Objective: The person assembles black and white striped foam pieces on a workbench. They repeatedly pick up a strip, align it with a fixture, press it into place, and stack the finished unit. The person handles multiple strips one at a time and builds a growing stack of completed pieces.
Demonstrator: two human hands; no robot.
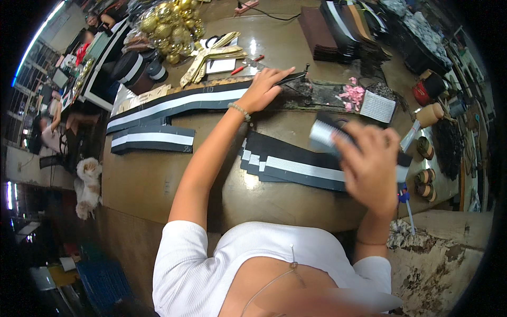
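Observation:
My left hand lies with fingers stretched out over the right end of a long black strip with a white stripe, which runs left across the table. Just past the fingertips, a small dark peg stands upright. My right hand, blurred by motion, grips a black-and-white strip whose end is raised. Below that hand, several similar strips lie in a fanned pile, partly covered by it. A shorter striped strip rests in front of the long one.
Pink scraps and a white sheet lie beyond my right hand. A red-handled tool, cream straps and bagged gold balls are farther back. Stacked brown and black strips stand at the back right. A fluffy animal is left of the table.

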